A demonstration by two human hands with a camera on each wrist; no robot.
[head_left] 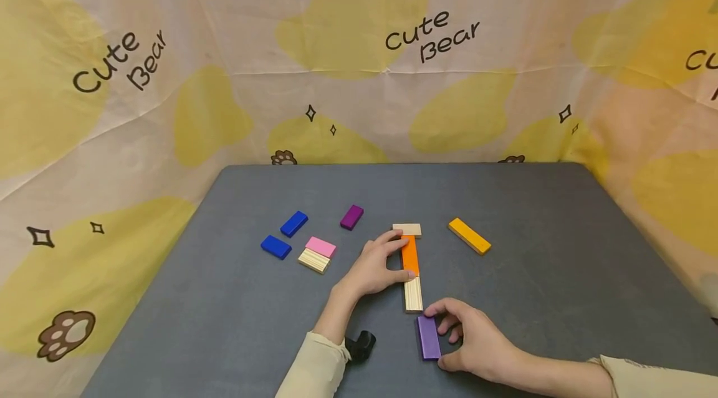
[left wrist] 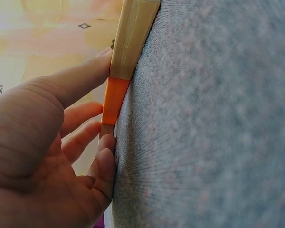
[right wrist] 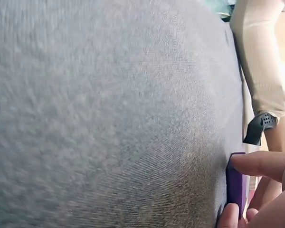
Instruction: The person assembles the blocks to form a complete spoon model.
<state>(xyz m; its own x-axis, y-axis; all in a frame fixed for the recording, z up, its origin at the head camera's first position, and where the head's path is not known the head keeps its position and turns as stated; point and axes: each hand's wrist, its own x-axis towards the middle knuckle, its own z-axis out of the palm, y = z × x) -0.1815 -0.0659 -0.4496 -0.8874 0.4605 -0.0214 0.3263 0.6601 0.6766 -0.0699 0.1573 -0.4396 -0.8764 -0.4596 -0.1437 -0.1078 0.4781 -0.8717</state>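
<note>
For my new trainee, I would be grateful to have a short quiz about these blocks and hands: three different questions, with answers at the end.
1. Which hand holds the light-purple rectangular block?
2. In the head view, what lies between the crosswise pale rectangular block and the striped wooden rectangular block?
3. True or false: in the head view, both blue rectangular blocks lie left of the dark-purple rectangular block.

Key:
1. The right hand.
2. The orange rectangular block.
3. True.

The tabletop (left wrist: 218, 123) blurs in dim left-wrist view.
</note>
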